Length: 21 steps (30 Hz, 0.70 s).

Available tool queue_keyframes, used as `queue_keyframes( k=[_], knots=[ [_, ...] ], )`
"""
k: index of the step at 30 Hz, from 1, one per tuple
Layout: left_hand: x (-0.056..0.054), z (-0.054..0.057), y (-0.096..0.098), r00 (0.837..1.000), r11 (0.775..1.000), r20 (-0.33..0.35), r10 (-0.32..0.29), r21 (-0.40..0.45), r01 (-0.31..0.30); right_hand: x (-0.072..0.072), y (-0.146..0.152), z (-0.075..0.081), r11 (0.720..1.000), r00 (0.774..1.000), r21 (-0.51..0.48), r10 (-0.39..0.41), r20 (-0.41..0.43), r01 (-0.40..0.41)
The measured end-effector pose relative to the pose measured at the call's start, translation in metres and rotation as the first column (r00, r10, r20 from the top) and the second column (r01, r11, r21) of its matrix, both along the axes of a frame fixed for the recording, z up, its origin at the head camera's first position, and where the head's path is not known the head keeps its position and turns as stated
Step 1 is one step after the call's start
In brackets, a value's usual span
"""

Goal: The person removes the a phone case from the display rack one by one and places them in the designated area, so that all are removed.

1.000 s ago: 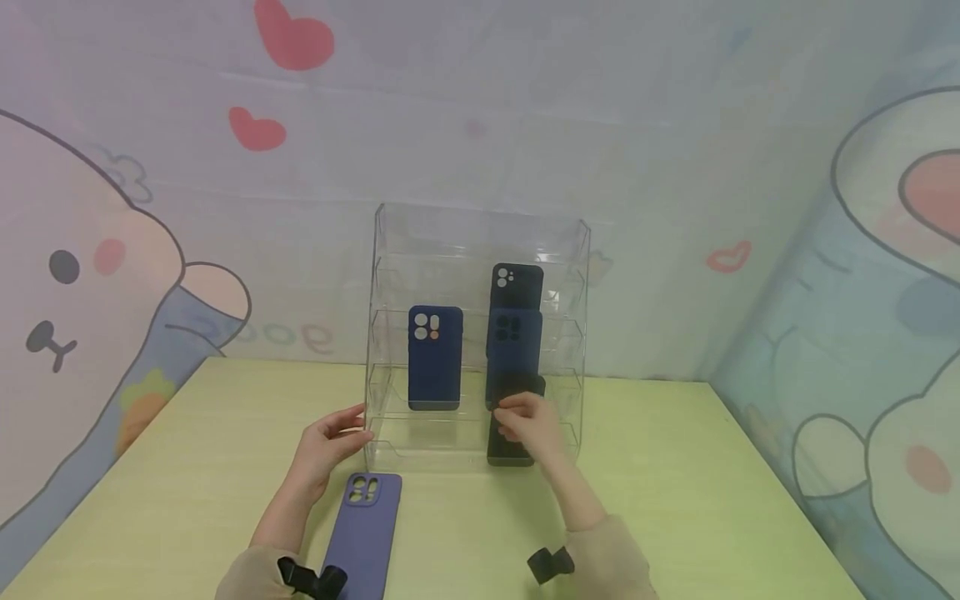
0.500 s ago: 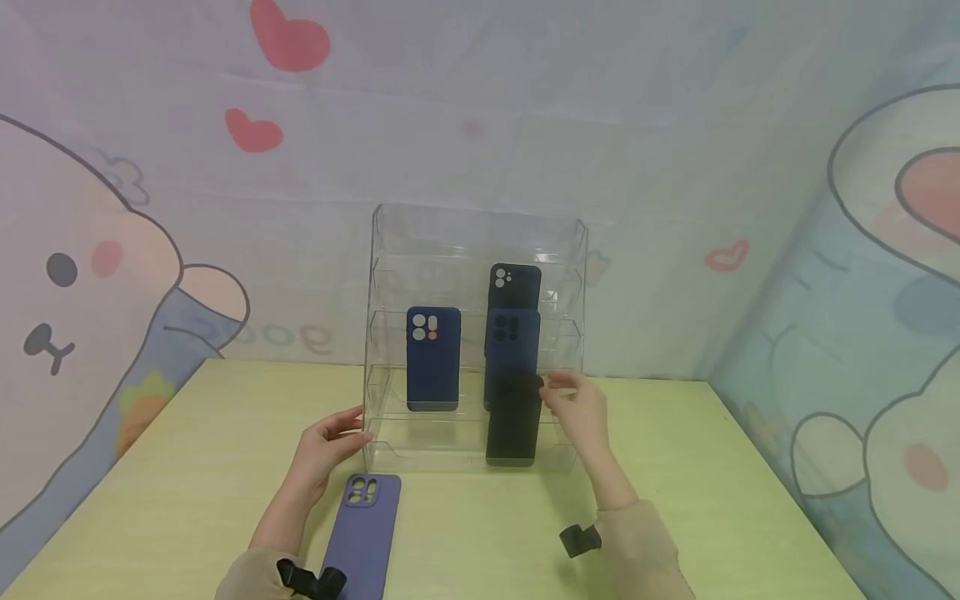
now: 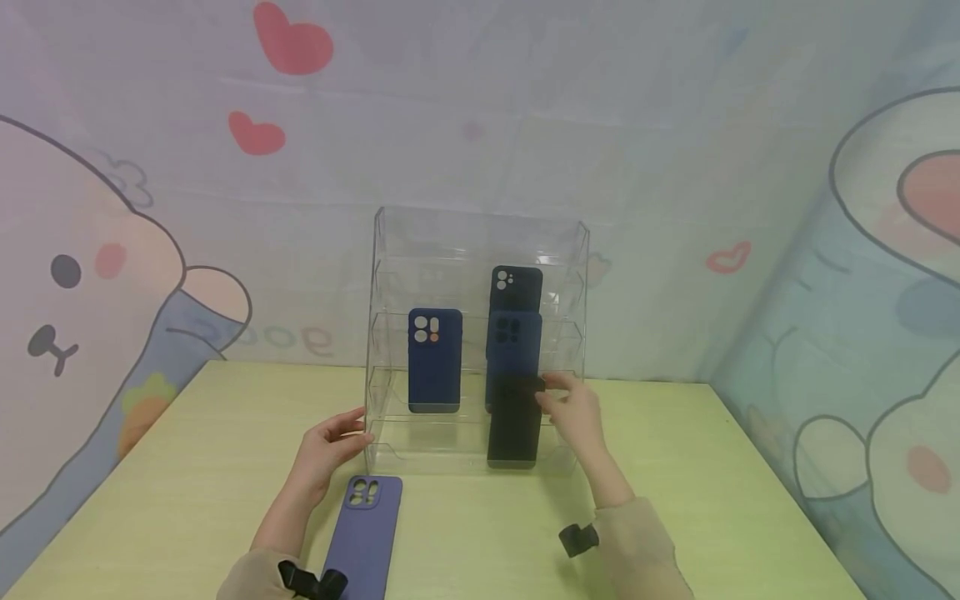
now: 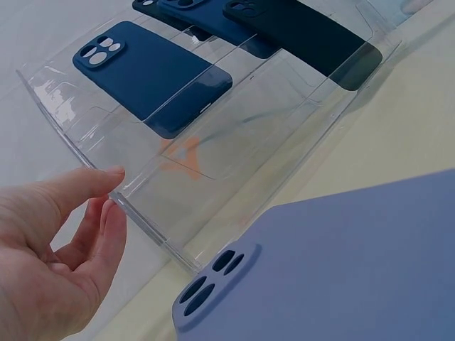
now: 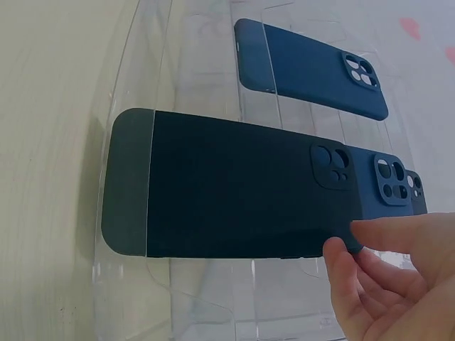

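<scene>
A clear stepped display rack [image 3: 442, 458] stands on the table. My left hand [image 3: 322, 454] pinches its left side edge between thumb and fingers. In the rack's lowest front slot, at the right, a black phone case [image 3: 513, 429] stands upright. Its upper right corner is pinched by the thumb and fingers of my right hand [image 5: 398, 273]. Behind it rise a dark blue phone case [image 3: 515, 346] and, higher up, another dark phone case [image 3: 517, 283], both partly covered. Farther left in the rack is a blue phone case [image 3: 435, 367].
A purple phone case [image 3: 365, 537] lies on the table in front of the rack's left corner, beside my left forearm. The pale yellow table [image 3: 720, 500] extends to both sides. A printed cloth backdrop [image 3: 660, 167] hangs behind.
My right hand has moved right, from in front of the black phone case to its upper right corner, uncovering the case's front. My left hand has stayed on the rack's edge.
</scene>
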<state>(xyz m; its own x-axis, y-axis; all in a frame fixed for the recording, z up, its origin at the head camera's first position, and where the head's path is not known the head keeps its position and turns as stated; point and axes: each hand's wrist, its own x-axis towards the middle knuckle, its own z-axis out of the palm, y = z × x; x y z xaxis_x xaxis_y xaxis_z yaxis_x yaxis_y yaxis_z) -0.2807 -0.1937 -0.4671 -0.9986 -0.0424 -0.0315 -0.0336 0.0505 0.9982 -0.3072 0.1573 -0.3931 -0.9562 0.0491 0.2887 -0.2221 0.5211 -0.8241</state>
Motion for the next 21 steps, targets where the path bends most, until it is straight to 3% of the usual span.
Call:
queue_keyframes(
  k=[12, 17, 21],
  knots=[
    [0.001, 0.000, 0.000, 1.000, 1.000, -0.007, -0.001, -0.004, 0.001, 0.008, -0.001, -0.004, 0.999, 0.996, 0.031, -0.041, -0.075, 0.044],
    [0.000, 0.000, 0.000, 1.000, 1.000, -0.007, -0.001, -0.003, 0.001, 0.009, 0.001, -0.009, 0.999, 0.995, -0.053, -0.001, -0.095, -0.004],
    [0.000, -0.001, 0.000, 1.000, 1.000, -0.007, -0.006, 0.001, 0.006, 0.008, 0.005, -0.014, 0.981, 0.997, -0.181, 0.058, -0.052, -0.066]
  ],
)
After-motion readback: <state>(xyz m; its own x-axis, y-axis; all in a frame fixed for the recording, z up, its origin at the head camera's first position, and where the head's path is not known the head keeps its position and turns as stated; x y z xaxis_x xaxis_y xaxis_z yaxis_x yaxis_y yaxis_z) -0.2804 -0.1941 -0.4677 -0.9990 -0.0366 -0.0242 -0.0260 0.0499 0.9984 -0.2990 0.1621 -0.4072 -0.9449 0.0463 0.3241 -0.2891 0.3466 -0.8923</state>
